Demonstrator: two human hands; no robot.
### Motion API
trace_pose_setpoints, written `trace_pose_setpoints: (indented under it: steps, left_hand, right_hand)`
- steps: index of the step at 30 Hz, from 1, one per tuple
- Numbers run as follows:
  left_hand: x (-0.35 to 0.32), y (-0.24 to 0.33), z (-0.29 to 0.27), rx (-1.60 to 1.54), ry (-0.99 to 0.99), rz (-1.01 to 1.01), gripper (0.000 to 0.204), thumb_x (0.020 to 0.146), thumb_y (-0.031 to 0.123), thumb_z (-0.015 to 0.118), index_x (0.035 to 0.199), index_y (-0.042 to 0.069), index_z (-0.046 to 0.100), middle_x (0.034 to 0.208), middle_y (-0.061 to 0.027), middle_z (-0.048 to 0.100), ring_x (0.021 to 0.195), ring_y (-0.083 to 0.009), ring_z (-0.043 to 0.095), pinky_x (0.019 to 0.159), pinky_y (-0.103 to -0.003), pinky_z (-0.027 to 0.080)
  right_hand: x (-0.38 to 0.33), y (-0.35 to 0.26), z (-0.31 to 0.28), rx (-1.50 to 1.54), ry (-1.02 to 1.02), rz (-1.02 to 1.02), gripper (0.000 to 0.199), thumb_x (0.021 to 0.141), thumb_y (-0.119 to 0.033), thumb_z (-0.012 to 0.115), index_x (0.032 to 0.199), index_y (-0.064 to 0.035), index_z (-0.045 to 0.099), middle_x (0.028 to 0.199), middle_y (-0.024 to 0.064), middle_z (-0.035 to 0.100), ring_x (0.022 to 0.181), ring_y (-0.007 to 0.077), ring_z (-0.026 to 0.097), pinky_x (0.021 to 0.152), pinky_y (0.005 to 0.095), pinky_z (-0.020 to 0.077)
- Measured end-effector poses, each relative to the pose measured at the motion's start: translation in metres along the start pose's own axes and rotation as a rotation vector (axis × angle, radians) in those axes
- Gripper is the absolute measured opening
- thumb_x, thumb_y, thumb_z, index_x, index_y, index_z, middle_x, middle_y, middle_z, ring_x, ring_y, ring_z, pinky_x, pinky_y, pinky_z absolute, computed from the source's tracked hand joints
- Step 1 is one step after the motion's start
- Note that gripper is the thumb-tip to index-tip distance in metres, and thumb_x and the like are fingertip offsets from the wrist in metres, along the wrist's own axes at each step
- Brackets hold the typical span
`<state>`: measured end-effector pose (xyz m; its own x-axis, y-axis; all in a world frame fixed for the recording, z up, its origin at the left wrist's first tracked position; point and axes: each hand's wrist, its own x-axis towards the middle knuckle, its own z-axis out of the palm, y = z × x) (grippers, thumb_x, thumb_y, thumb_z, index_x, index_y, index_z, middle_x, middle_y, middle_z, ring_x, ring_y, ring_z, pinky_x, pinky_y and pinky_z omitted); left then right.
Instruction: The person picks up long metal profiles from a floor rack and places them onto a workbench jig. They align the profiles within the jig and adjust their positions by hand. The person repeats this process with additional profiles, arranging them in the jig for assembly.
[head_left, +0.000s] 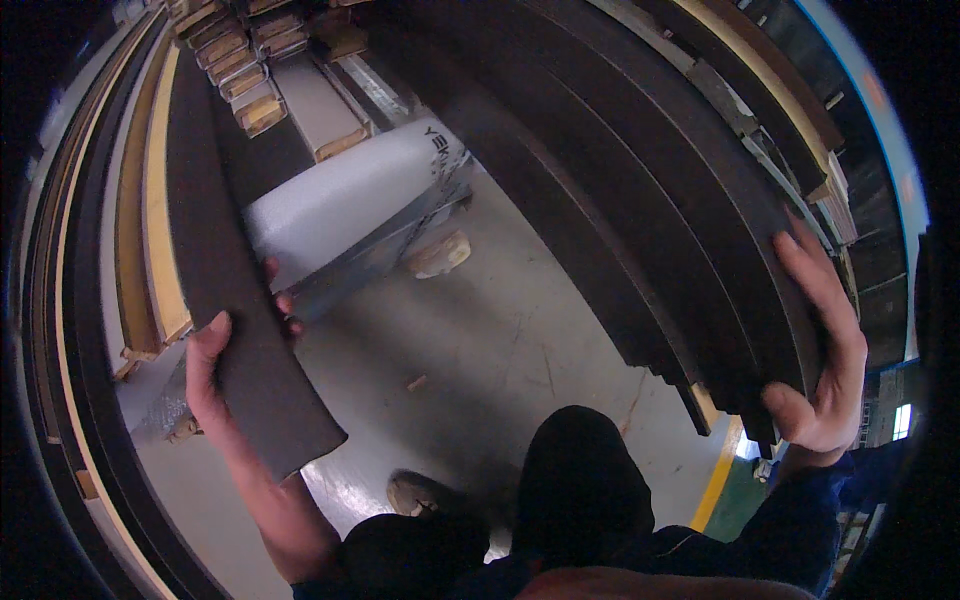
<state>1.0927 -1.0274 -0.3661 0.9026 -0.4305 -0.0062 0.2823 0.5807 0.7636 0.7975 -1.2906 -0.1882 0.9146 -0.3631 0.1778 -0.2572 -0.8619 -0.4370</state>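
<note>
A long dark brown board (255,375) runs away from me on the left. My left hand (212,375) is closed around it near its close end, the thumb on top and fingertips showing past its right edge. To the right lie several more long dark brown boards (640,190), side by side and overlapping, their near ends uneven. My right hand (835,365) grips the outermost of these, a dark board (765,270), with fingers along its outer edge and thumb by the near end.
Between the boards lies a roll of white foam wrap (350,190) in clear plastic. Stacked boards with pale ends (235,75) stand at the far left, and light-edged strips (135,230) line the left side. Grey floor (480,330) shows below, with a yellow line (715,480) at right.
</note>
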Motion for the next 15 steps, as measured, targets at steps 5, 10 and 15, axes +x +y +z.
trace_pose_setpoints:
  steps: [5,10,15]
  left_hand:
    - [0.001,0.0,-0.002,-0.037,-0.033,-0.007,0.062,0.094,0.023,0.056,0.144,-0.009,0.04,0.131,-0.0293,0.06,0.099,-0.0292,0.064,0.081,-0.038,0.055]
    - [0.0,0.003,0.0,-0.054,-0.015,-0.031,0.063,0.092,0.021,0.057,0.144,-0.009,0.04,0.133,-0.0283,0.058,0.099,-0.0295,0.063,0.081,-0.038,0.054]
    - [-0.001,0.002,0.001,-0.037,0.01,-0.047,0.064,0.091,0.022,0.058,0.144,-0.009,0.04,0.132,-0.0267,0.059,0.098,-0.029,0.063,0.081,-0.037,0.054]
  right_hand:
    - [0.006,0.007,-0.007,-0.025,-0.091,-0.112,0.096,0.072,-0.056,0.075,0.15,-0.0067,0.048,0.155,0.0309,0.034,0.138,0.0478,0.046,0.117,0.052,0.0384]
    - [0.007,-0.003,-0.012,-0.134,-0.114,-0.067,0.09,0.07,-0.05,0.074,0.146,-0.0055,0.054,0.153,0.0327,0.038,0.135,0.0495,0.049,0.114,0.0485,0.0397]
    - [0.014,-0.004,-0.008,-0.097,-0.074,-0.141,0.086,0.066,-0.039,0.073,0.142,-0.0033,0.057,0.15,0.0338,0.041,0.134,0.0485,0.05,0.112,0.0471,0.0399]
